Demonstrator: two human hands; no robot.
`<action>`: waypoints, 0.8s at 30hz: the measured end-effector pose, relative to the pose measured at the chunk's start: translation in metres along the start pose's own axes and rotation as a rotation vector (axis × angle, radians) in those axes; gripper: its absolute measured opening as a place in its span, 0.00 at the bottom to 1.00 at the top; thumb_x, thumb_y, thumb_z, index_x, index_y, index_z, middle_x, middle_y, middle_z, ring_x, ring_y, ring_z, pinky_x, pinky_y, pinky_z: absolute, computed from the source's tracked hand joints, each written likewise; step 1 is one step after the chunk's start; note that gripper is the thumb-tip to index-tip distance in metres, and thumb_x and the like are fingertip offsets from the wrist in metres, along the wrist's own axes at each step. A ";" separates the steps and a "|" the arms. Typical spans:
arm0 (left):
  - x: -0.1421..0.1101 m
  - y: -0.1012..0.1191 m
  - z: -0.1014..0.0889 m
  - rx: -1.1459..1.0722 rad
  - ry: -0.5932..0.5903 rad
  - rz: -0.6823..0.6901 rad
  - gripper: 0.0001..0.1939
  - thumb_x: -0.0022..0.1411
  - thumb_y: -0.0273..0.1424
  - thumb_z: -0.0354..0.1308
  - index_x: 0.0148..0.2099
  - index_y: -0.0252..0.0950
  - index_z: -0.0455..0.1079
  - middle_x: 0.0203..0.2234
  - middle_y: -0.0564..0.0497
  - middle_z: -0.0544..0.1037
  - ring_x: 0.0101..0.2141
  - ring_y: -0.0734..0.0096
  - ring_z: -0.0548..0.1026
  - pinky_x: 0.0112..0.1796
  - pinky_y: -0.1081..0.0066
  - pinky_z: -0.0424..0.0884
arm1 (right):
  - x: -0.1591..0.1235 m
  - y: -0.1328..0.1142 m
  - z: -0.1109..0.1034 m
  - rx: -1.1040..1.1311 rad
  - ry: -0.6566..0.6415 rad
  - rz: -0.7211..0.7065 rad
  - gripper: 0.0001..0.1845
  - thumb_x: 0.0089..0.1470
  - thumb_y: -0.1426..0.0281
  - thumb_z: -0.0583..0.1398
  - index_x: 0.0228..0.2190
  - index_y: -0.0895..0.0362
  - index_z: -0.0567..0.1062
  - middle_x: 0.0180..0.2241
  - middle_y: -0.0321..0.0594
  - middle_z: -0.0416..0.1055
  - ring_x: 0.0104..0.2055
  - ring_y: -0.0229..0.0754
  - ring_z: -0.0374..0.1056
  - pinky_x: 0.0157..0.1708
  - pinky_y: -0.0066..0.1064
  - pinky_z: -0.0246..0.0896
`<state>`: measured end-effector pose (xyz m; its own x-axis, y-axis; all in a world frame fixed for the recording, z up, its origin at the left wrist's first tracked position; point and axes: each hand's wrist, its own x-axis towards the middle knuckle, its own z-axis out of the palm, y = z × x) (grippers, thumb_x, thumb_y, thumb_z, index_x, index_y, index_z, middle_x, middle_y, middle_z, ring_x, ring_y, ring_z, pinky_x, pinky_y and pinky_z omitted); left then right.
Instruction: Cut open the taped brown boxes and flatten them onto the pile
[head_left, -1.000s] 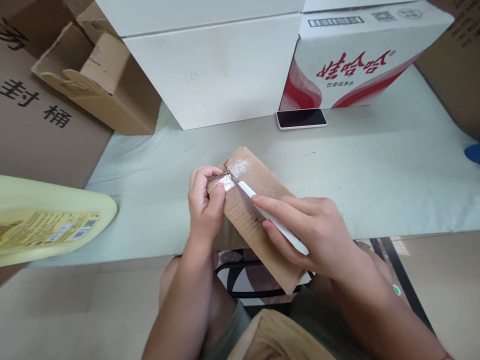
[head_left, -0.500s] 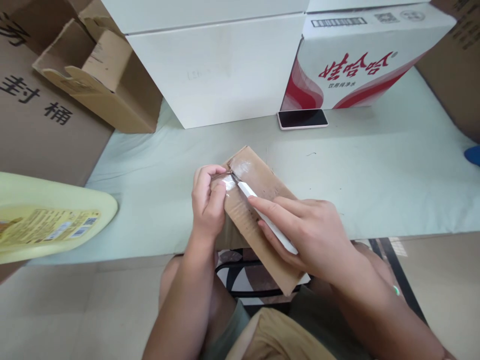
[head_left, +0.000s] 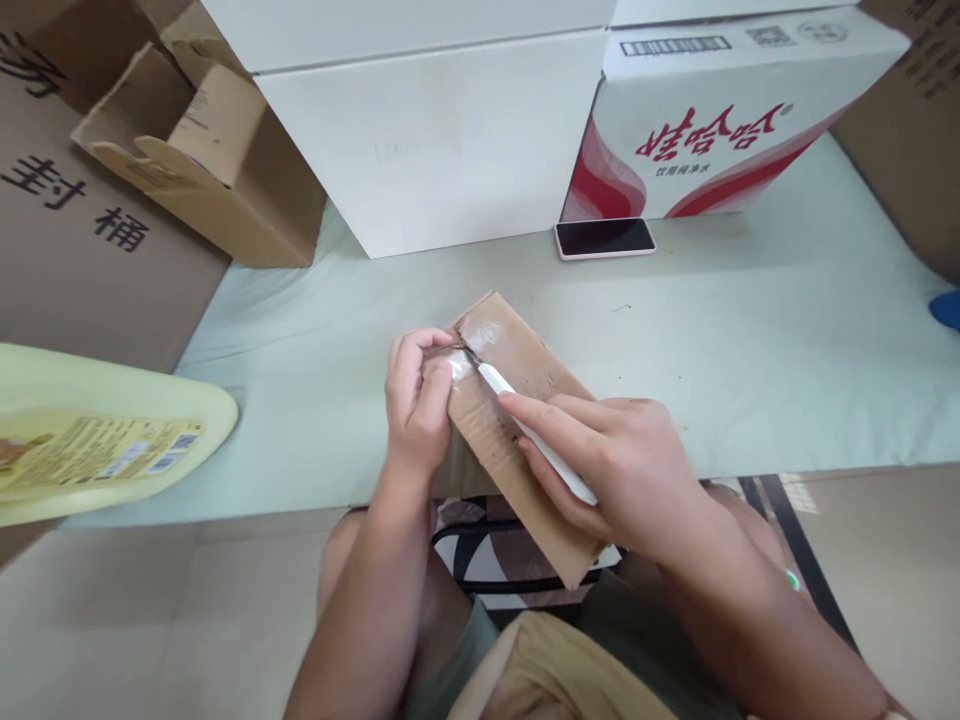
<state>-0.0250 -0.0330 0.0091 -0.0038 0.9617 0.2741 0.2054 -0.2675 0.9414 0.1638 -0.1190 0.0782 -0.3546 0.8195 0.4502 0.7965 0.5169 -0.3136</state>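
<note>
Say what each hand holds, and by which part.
The right hand holds the knife by its white handle; the left hand grips the taped box by its far-left corner.

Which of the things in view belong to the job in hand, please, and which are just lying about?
In use:
white-handled knife, in the right hand
cardboard package, held by the left hand

Apparently just lying about:
phone
pale yellow bottle
plain white box
red-and-white box
open brown carton
</note>
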 end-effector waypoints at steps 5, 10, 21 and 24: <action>0.000 -0.001 0.000 -0.031 -0.002 0.000 0.09 0.64 0.36 0.56 0.44 0.41 0.73 0.40 0.47 0.76 0.45 0.57 0.75 0.47 0.60 0.73 | 0.000 0.002 0.000 0.006 0.021 -0.013 0.15 0.68 0.70 0.56 0.52 0.60 0.77 0.30 0.35 0.78 0.25 0.36 0.70 0.22 0.33 0.52; -0.001 -0.001 -0.001 -0.025 -0.011 0.000 0.10 0.65 0.37 0.56 0.45 0.41 0.74 0.41 0.47 0.76 0.47 0.56 0.75 0.51 0.59 0.73 | -0.004 0.004 -0.003 0.119 0.098 -0.023 0.14 0.65 0.73 0.56 0.49 0.62 0.77 0.29 0.35 0.79 0.24 0.35 0.70 0.23 0.32 0.55; 0.000 0.000 -0.004 0.056 -0.019 0.071 0.14 0.65 0.41 0.56 0.48 0.40 0.74 0.46 0.46 0.78 0.50 0.56 0.75 0.56 0.57 0.71 | 0.000 0.005 -0.003 0.216 0.057 0.040 0.13 0.66 0.72 0.57 0.50 0.59 0.76 0.32 0.39 0.81 0.26 0.36 0.73 0.24 0.28 0.61; 0.001 -0.001 -0.005 0.064 -0.013 0.096 0.17 0.65 0.43 0.56 0.51 0.40 0.74 0.48 0.45 0.78 0.51 0.56 0.75 0.56 0.56 0.71 | 0.000 0.008 -0.008 0.324 0.070 0.030 0.13 0.66 0.74 0.57 0.50 0.58 0.76 0.33 0.39 0.82 0.26 0.35 0.73 0.24 0.26 0.63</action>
<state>-0.0306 -0.0321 0.0094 0.0318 0.9326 0.3596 0.2658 -0.3547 0.8964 0.1738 -0.1171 0.0825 -0.2895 0.8224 0.4897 0.6052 0.5537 -0.5720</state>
